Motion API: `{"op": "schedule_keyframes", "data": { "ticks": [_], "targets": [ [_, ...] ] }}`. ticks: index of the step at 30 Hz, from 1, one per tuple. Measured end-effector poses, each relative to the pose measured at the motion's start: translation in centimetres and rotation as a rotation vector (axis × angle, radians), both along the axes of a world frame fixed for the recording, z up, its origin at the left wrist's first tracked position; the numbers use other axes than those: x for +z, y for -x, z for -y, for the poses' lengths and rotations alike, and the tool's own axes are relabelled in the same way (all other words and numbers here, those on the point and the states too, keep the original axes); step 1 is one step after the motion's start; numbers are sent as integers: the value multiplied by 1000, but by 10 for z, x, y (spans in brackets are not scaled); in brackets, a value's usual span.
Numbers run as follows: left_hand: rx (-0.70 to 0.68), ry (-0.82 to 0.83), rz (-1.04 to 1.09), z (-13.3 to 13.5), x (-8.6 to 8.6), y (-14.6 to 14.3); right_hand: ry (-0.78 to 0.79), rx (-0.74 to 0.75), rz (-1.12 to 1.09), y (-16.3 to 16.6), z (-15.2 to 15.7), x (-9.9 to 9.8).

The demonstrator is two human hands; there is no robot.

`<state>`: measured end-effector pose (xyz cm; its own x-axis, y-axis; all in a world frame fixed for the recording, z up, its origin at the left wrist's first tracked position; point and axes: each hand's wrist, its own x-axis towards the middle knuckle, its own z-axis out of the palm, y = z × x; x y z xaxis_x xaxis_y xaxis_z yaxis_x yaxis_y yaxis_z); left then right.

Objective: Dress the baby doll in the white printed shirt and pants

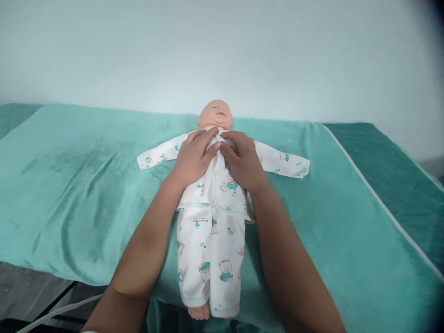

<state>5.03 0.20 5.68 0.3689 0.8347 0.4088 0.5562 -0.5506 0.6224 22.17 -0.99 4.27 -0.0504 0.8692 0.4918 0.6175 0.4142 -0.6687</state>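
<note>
A baby doll point(215, 114) lies on its back, head away from me and arms spread to the sides. It wears a white printed shirt point(222, 199) and matching trousers point(227, 247). My left hand point(194, 156) and my right hand point(244, 161) meet on the upper chest, just below the chin. Their thumbs nearly touch, and the fingers of both are bent onto the shirt's front edges near the collar. What lies right between the fingertips is hidden. Lower on the front shows a pale button point(217, 174). One bare foot point(199, 312) pokes out of a trouser leg.
A turquoise plush cloth point(79, 185) with some wrinkles covers the bed under the doll. Darker green padding point(391, 171) shows at the right, past a white edge. A pale wall point(215, 51) rises behind. At lower left, a white cable point(65, 309) runs above the floor.
</note>
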Motion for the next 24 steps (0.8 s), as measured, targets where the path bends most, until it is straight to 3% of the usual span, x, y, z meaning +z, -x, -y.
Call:
{"op": "schedule_keyframes", "data": {
  "ticks": [11, 16, 20, 24],
  "targets": [
    [2, 3, 23, 1, -2, 0, 92, 90, 29, -7, -5, -3],
    [11, -44, 116, -3, -9, 2, 109, 87, -114, -9, -8, -11],
    [119, -66, 91, -10, -25, 15, 153, 38, -140, -20, -16, -25],
    [348, -56, -99, -5, -44, 42, 132, -184, 65, -37, -19, -46]
  ]
}}
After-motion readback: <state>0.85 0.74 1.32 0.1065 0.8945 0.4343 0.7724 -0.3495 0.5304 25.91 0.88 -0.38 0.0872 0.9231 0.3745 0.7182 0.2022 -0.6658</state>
